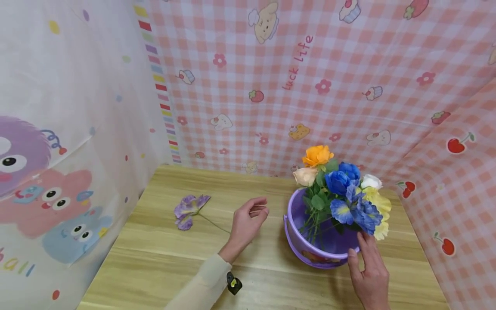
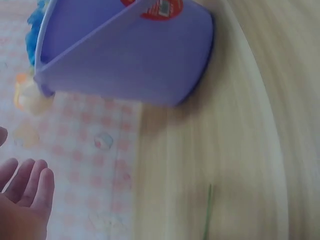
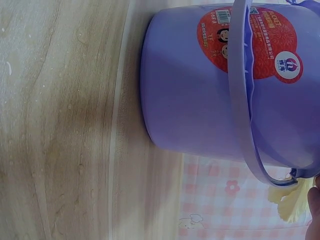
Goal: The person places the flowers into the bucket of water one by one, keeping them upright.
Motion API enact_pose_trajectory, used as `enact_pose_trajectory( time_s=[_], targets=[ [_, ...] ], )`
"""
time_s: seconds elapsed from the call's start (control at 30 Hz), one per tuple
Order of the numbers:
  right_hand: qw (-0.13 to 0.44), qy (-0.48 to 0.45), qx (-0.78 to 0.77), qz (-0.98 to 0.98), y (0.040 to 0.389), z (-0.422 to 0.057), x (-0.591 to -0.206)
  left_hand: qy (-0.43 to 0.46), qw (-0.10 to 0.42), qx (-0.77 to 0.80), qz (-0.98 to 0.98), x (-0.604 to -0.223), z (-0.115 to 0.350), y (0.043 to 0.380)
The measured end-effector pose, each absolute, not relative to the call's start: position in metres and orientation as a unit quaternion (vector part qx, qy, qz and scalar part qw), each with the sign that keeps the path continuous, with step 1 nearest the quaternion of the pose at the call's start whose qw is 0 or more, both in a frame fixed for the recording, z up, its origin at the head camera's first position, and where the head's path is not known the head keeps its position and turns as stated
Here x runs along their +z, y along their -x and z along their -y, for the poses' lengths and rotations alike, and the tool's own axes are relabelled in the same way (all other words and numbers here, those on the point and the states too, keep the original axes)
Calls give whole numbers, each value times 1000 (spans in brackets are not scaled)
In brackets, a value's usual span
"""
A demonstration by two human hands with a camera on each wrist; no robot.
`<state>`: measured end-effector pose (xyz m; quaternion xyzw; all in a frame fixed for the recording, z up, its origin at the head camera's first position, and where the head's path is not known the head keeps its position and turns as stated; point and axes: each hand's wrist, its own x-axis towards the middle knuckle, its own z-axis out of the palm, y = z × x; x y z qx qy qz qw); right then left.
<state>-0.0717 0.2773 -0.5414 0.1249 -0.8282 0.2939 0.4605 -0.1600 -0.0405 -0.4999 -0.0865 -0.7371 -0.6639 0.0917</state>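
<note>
A purple bucket (image 1: 317, 254) stands on the right part of the table, its handle hanging down at the front. Inside it are artificial flowers: an orange rose (image 1: 317, 156), a pale peach rose (image 1: 305, 176), blue flowers (image 1: 339, 183), a white rose (image 1: 371, 181) and a yellow flower (image 1: 377, 202). My right hand (image 1: 370, 271) holds the bucket's near right rim between thumb and fingers. To the bucket's left, my left hand (image 1: 248, 221) hovers with loosely bent fingers and nothing in it. A purple artificial flower (image 1: 190, 211) lies left of that hand, its stem pointing toward the wrist.
The wooden table (image 1: 155, 254) meets a pink checked cloth (image 1: 240, 112) at its back and right. A white cloth with cartoon figures (image 1: 66, 202) hangs on the left. A red label (image 3: 267, 42) is on the bucket's side.
</note>
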Motion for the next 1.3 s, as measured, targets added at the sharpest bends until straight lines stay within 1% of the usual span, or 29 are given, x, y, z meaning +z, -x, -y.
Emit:
enact_pose_trajectory(
  time_s=[0.2, 0.4, 0.8, 1.0, 1.13, 1.23, 1.3],
  targets=[
    [456, -131, 289, 831, 72, -277, -544, 25, 75, -655, 751, -515, 81, 150],
    [457, -132, 286, 832, 73, -275, -544, -44, 43, -672, 738, -528, 116, 144],
    [462, -121, 293, 829, 70, -274, -539, -142, 5, -694, 706, -540, 152, 132],
    [467, -123, 293, 825, 72, -276, -541, -157, -8, -686, 711, -549, 162, 130],
    [465, -124, 297, 825, 72, -277, -542, -159, -25, -662, 732, -552, 165, 130],
    [461, -122, 299, 826, 72, -277, -542, -156, -39, -629, 761, -556, 165, 134],
    [459, -122, 299, 827, 72, -277, -542, -145, -39, -595, 790, -560, 163, 139]
  ],
)
